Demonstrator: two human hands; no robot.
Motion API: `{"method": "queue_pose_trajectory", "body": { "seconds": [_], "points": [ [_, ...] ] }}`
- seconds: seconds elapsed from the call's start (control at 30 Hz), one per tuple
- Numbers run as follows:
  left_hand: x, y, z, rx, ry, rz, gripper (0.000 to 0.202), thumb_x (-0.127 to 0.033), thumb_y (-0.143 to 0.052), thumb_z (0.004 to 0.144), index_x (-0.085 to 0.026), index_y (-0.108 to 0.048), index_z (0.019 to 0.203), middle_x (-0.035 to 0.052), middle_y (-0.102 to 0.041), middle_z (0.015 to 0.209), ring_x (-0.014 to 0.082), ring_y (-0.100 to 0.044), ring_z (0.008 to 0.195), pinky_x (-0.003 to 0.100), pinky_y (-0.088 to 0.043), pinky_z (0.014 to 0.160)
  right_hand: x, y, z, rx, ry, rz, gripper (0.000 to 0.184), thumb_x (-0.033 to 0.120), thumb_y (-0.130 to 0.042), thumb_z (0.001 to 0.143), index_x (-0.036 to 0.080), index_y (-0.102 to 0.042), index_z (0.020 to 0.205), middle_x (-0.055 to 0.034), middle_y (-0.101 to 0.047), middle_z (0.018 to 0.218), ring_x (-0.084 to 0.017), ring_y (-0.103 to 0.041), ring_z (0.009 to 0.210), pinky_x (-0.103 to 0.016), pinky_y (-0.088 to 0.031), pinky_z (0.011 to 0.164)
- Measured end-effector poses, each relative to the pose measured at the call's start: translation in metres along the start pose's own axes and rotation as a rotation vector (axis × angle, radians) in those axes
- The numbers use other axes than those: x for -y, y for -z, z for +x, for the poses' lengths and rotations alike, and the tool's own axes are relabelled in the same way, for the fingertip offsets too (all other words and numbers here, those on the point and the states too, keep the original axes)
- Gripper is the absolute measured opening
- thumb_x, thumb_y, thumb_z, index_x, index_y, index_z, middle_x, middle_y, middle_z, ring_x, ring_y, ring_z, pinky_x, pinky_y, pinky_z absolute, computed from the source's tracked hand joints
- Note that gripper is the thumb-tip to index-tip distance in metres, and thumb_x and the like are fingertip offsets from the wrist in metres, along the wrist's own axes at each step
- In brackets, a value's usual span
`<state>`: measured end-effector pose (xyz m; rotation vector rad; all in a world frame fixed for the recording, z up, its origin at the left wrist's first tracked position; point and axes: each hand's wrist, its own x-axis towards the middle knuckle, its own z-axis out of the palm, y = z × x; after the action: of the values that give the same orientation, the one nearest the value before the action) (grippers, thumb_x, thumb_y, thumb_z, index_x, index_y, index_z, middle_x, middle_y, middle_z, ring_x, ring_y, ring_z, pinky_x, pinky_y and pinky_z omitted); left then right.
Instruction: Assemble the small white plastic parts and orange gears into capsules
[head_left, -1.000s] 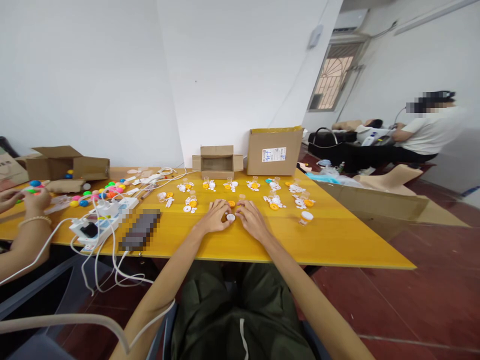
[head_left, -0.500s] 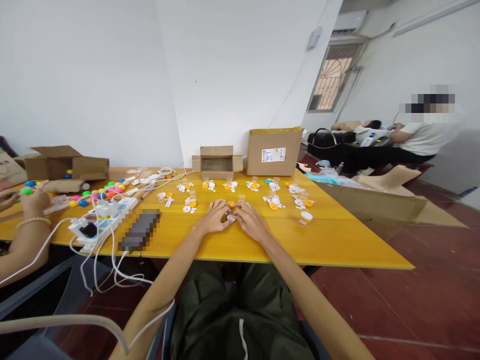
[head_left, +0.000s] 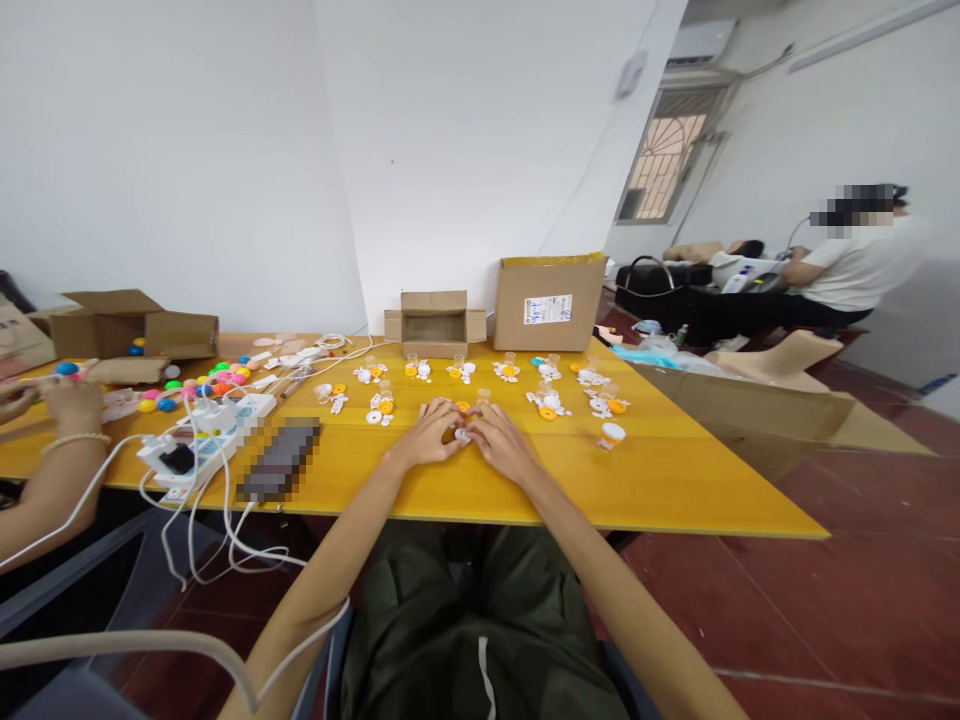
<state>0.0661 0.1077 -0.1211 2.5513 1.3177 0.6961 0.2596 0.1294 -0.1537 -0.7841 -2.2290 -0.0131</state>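
Closest in, a white cable (head_left: 127, 640) slants over my left forearm, above my dark green trousers (head_left: 420, 620). Up at my fingers, here's the change: my right hand (head_left: 504, 437) has closed in over the last second, fingers bent onto the small white piece (head_left: 462, 435) that sat more exposed beside my left thumb. So both hands are working that one piece now, low over the yellow table (head_left: 675, 490) between my thumbs. My left hand (head_left: 431, 435) is half curled, thumb against it; which hand really grips it, I can't tell.

Just past my fingertips, an orange part (head_left: 464, 407) peeks out, partly covered, with a clear cup (head_left: 484, 396) near it. Off right, a white-topped cup (head_left: 611, 436); off left, a power strip (head_left: 255, 410) and its wires crowd that side. Beyond, clusters of white and orange parts (head_left: 548, 412) take up the reaching room, then a small open box (head_left: 435, 328) and a bigger carton (head_left: 547, 330) against the wall.
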Motion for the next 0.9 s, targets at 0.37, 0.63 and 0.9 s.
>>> {"method": "queue_pose_trajectory", "body": {
  "seconds": [0.37, 0.63, 0.9],
  "points": [
    [0.0006, -0.0002, 0.0001, -0.009, 0.001, -0.018, 0.017, -0.038, -0.060, 0.089, -0.026, -0.063, 0.100, 0.0072, -0.060, 0.120, 0.0291, -0.045, 0.119, 0.051, -0.038, 0.104, -0.0003, -0.0005, 0.0001, 0.000, -0.008, 0.002, 0.018, 0.015, -0.052, 0.094, 0.025, -0.064, 0.086, -0.0086, -0.064, 0.111, -0.024, -0.059, 0.103, -0.041, -0.051, 0.088],
    [0.0005, 0.0001, 0.0001, -0.005, -0.004, -0.008, 0.017, -0.039, -0.059, 0.089, -0.025, -0.063, 0.098, 0.0077, -0.060, 0.119, 0.0289, -0.046, 0.118, 0.050, -0.038, 0.103, -0.0009, -0.0015, -0.0002, 0.006, -0.003, -0.002, 0.019, 0.015, -0.051, 0.095, 0.025, -0.064, 0.086, -0.0085, -0.064, 0.112, -0.024, -0.059, 0.104, -0.041, -0.051, 0.088],
    [0.0011, 0.0000, 0.0002, -0.003, 0.004, -0.013, 0.017, -0.040, -0.060, 0.089, -0.026, -0.064, 0.099, 0.0071, -0.060, 0.119, 0.0289, -0.045, 0.119, 0.050, -0.038, 0.104, -0.0023, -0.0032, -0.0009, 0.013, -0.004, -0.019, 0.018, 0.018, -0.050, 0.096, 0.025, -0.066, 0.089, -0.0083, -0.063, 0.112, -0.024, -0.058, 0.103, -0.040, -0.050, 0.087]
  ]
}}
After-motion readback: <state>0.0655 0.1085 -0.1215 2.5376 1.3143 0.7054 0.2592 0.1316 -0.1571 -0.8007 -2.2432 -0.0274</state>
